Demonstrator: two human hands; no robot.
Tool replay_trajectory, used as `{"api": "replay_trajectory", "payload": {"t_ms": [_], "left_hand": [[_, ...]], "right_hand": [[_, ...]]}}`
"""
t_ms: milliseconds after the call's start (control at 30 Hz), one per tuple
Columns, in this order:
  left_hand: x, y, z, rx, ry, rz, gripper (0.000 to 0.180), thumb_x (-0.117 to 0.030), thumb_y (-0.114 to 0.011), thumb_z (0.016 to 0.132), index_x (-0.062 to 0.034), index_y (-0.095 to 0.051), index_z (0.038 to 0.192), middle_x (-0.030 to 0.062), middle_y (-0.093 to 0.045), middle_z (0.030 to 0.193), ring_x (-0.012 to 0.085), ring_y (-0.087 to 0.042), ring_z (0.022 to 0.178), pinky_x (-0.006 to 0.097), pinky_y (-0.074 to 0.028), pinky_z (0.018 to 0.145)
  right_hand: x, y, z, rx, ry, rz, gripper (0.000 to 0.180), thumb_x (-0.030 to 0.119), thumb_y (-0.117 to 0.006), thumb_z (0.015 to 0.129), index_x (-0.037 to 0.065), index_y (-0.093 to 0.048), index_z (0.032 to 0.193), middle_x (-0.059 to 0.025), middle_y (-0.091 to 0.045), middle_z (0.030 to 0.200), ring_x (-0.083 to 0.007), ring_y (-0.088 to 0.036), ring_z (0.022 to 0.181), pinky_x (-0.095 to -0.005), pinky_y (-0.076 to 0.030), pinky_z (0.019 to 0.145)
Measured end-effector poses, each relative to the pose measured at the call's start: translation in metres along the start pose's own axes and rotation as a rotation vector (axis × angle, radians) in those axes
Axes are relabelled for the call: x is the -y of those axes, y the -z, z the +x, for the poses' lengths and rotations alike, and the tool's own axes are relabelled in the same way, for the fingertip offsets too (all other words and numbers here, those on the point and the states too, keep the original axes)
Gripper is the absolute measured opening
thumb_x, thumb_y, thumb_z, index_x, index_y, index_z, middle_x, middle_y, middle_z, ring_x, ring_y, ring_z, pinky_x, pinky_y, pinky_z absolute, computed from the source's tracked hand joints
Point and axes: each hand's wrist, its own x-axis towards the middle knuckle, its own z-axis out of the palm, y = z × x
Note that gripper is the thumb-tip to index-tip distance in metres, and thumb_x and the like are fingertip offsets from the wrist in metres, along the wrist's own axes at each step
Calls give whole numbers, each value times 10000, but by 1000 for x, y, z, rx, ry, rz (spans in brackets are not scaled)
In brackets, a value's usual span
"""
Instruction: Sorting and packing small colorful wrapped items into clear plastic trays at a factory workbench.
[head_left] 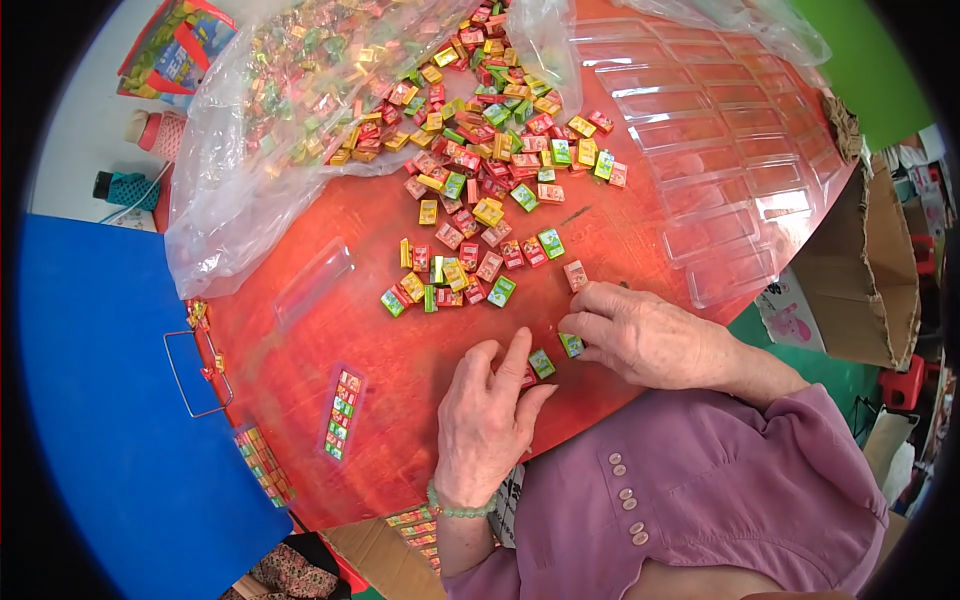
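Observation:
Small foil-wrapped candy blocks in red, pink, yellow and green lie on the red table. My right hand (645, 338) is bent over the table's near side, thumb and forefinger at a green candy block (571, 344). A pink candy block (575, 275) lies just beyond its knuckles. My left hand (485, 415) has its thumb and forefinger spread apart around a small row on the table: a green candy block (541, 362) and a red one (528, 377), partly hidden by the fingers. A loose group of candy blocks (455, 274) sits ahead of both hands.
A big clear bag (225, 200) of candies spills a heap (490, 150) at the back. Stacked clear trays (700, 140) cover the far right. On the left lie an unfilled clear tray (314, 283) and a filled one (342, 415). A cardboard box (850, 270) stands beyond the right edge.

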Motion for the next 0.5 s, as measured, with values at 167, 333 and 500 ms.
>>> {"api": "replay_trajectory", "payload": {"t_ms": [167,333,500], "left_hand": [[1,-9,-1,-61,-39,84,440,-95,-847,774,-51,-718,1192,100,-570,1062,272,-608,834,406,-539,700],[3,-11,-4,-97,-29,81,393,-80,-842,774,-46,-734,1150,98,-571,1040,268,-611,831,403,-532,683],[5,-15,-5,-141,-23,63,396,-82,-848,769,-46,-734,1146,101,-581,1035,268,-617,832,403,-535,684]], "right_hand": [[2,1,-1,-48,-8,-65,381,143,-757,879,18,-616,1211,-164,-571,1141,-360,-640,1042,-442,-563,875],[5,25,-5,-110,-120,26,362,112,-752,881,7,-633,1207,-163,-591,1115,-374,-660,997,-439,-566,843],[-8,34,5,-173,-165,-78,359,88,-740,884,6,-636,1218,-155,-593,1099,-369,-659,964,-442,-560,813]]}}
